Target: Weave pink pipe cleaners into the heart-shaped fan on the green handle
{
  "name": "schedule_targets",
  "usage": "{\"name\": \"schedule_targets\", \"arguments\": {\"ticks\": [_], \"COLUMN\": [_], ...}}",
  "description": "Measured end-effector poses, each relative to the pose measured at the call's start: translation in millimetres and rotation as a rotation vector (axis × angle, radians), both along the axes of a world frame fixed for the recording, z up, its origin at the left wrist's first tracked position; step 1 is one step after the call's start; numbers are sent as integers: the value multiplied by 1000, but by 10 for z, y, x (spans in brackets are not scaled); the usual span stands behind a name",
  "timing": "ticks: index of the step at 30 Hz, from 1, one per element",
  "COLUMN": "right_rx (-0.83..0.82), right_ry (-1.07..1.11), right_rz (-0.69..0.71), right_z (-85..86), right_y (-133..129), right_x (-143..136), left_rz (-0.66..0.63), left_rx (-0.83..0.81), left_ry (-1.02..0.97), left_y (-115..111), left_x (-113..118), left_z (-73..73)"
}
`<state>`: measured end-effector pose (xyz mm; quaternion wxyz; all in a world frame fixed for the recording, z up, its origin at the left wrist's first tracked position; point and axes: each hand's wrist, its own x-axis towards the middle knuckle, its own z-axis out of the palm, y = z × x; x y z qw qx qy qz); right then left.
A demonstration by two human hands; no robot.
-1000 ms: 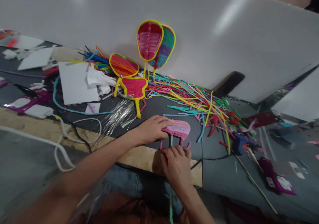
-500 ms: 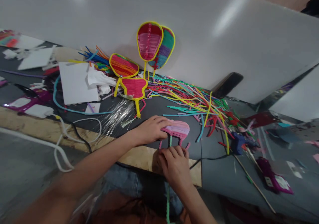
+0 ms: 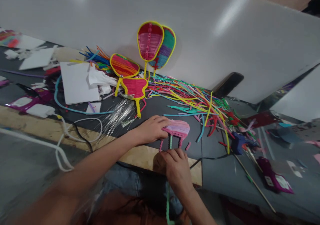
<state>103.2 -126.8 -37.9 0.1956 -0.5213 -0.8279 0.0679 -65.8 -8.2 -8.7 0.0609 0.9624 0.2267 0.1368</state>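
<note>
A pink and lilac panel of pipe cleaners (image 3: 178, 128) lies flat near the table's front edge. My left hand (image 3: 153, 130) grips its left end, fingers curled over the top. Pink twisted legs stick out from its near side, with a green twisted pipe cleaner (image 3: 170, 142) between them. My right hand (image 3: 178, 166) is closed over this green strand just below the panel; its fingertips are partly hidden. The strand's lower part (image 3: 168, 198) hangs past the table edge, bent at the bottom. A short pink piece (image 3: 188, 146) lies to the right.
Finished yellow-rimmed fans (image 3: 150, 41) lean on the grey wall, others (image 3: 135, 88) lie below. Loose pipe cleaners (image 3: 185, 98) spread behind my hands. A blue glue gun (image 3: 238, 143) and a purple object (image 3: 273, 176) are right. White boards (image 3: 80, 83), silver tinsel (image 3: 120, 115) and cables (image 3: 62, 151) are left.
My right hand has shifted slightly downward along the green strand, whose bent lower end shows more. My left hand stays almost still on the panel.
</note>
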Motion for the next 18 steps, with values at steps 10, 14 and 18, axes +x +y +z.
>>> {"name": "schedule_targets", "arguments": {"ticks": [10,14,18], "right_rx": [47,54,36], "right_ry": [229,233,223], "right_rz": [-4,-52,-82], "right_z": [139,144,73], "right_y": [10,13,-9], "right_x": [220,366,413], "left_rz": [100,390,437], "left_rx": [-30,-13,-51], "left_ry": [-118,-150,-97], "left_y": [-50,-318,-701], "left_x": [-168,-299,-209], "left_z": [40,66,-1]}}
